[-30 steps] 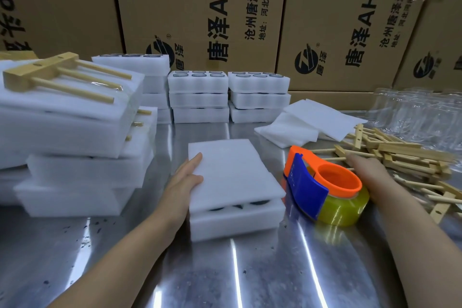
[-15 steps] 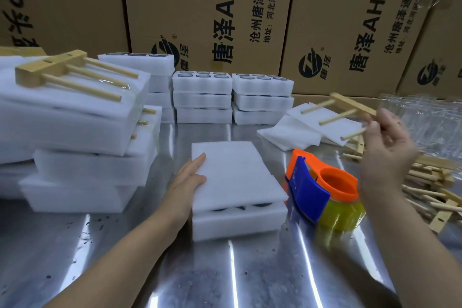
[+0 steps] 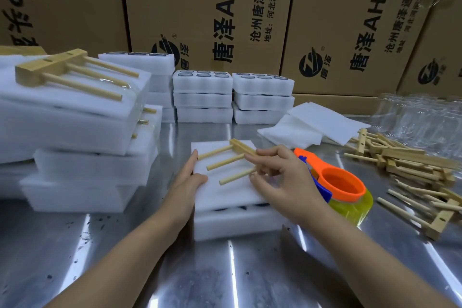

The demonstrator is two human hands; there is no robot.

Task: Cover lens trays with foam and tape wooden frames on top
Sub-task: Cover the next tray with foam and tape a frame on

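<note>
The single head view looks forward and down from above the near edge of the table. It is close in: the left hand and right hand sit mid-frame, and boxes behind the table fill the top.

wooden frame over foam sheet | foam sheet on lens tray | tape dispenser just right

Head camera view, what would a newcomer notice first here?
At the centre of the steel table, the right hand pinches a three-pronged wooden frame over the foam sheet covering a lens tray, while the left hand rests on that sheet's left edge. Just right of them sits a bright orange and blue tape dispenser, with a jumbled pile of wooden frames beyond it. Big printed cardboard boxes wall off the back.
</note>
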